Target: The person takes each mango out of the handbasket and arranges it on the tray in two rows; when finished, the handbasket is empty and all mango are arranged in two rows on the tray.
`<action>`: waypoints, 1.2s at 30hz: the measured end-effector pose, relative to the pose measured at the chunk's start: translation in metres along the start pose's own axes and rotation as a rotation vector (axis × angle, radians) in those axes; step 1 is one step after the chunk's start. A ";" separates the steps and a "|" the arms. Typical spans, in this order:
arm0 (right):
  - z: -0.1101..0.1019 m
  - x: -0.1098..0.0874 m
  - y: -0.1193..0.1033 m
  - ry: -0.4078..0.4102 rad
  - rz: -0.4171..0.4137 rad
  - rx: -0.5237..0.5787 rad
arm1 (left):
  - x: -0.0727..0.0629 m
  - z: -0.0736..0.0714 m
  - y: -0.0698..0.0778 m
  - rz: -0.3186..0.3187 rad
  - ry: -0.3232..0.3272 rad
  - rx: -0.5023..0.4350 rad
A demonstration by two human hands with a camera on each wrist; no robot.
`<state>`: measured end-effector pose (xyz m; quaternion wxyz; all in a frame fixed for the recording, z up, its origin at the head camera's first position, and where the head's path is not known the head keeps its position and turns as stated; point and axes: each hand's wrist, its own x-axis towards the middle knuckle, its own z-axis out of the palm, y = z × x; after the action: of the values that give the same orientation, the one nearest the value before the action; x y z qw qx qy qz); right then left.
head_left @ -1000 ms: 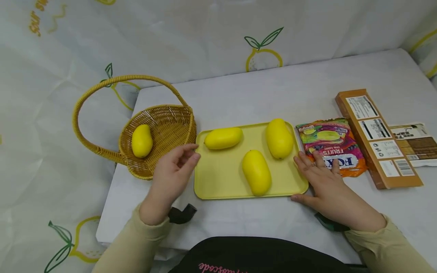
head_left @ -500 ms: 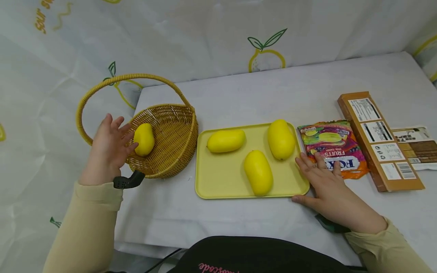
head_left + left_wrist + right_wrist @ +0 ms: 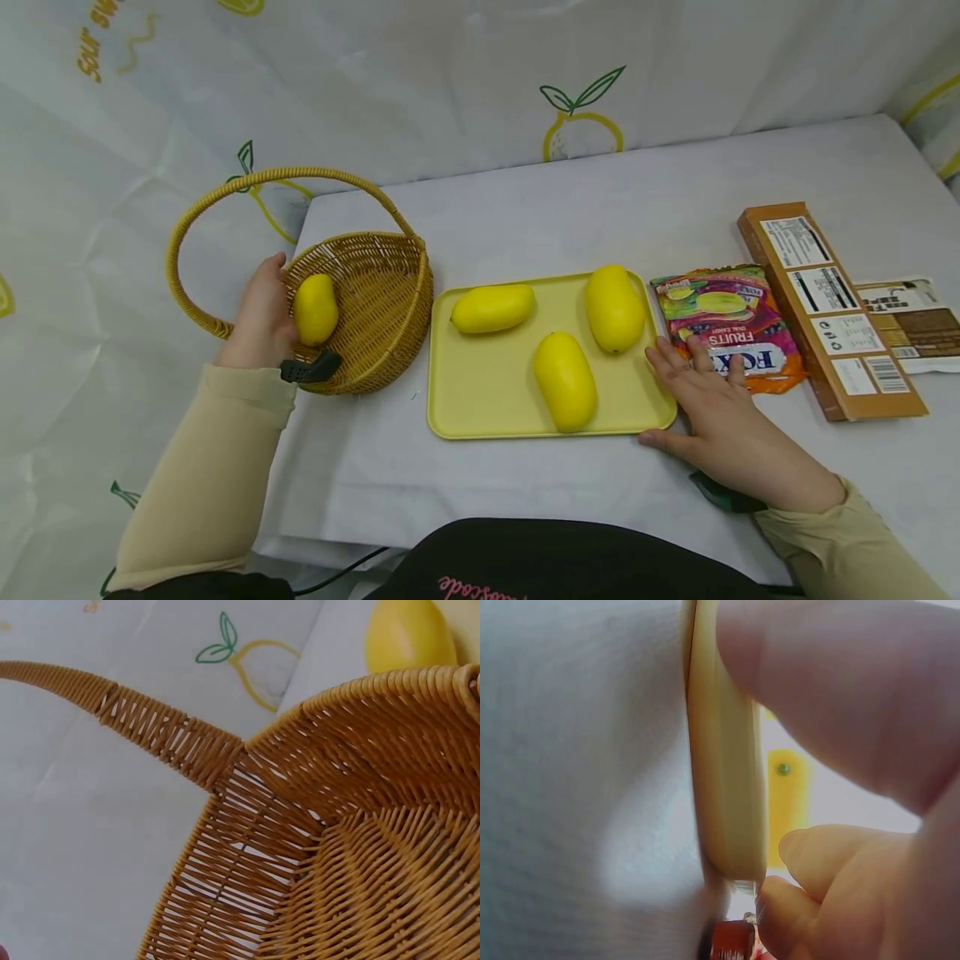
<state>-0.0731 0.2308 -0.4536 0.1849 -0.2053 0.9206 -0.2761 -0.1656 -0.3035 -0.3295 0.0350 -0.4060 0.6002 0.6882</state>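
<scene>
My left hand (image 3: 262,312) lies along the left side of the wicker basket (image 3: 397,333), by the foot of its arched handle. Its fingers look fairly straight; where they meet the basket is partly hidden. A yellow, mango-like fruit (image 3: 315,309) sits inside the basket, close to that hand. My right hand (image 3: 716,417) rests spread at the right front corner of the yellow tray (image 3: 472,392), its thumb touching the tray's edge. Fingertips of this hand lie over the candy bag (image 3: 727,312). On the tray are three similar yellow fruits (image 3: 492,308).
Right of the candy bag lies a long brown box (image 3: 832,312), with a brown-and-white packet (image 3: 911,321) beside it. The basket stands near the left edge of the white-covered table (image 3: 352,483). A lemon-print sheet (image 3: 450,92) hangs behind.
My left hand moved left from between tray and basket to the basket's far left, then came in against its side. My right hand stays put, and the fruits have not moved.
</scene>
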 end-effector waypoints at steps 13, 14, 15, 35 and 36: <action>-0.001 0.000 -0.001 -0.004 0.001 0.000 | 0.013 0.006 -0.009 -0.027 -0.017 0.042; -0.001 0.000 -0.001 -0.005 0.000 0.001 | 0.014 0.006 -0.009 -0.026 -0.014 0.037; -0.002 0.000 -0.002 -0.005 0.001 0.004 | 0.014 0.006 -0.010 -0.024 -0.009 0.028; -0.001 -0.001 0.000 0.003 -0.004 -0.005 | 0.028 0.008 -0.011 -0.128 -0.074 -0.012; -0.001 -0.001 -0.001 0.003 -0.004 -0.006 | 0.028 0.009 -0.012 -0.134 -0.074 -0.011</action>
<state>-0.0727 0.2315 -0.4519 0.1823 -0.2071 0.9213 -0.2741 -0.1829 -0.3053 -0.3563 0.1012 -0.4197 0.5663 0.7021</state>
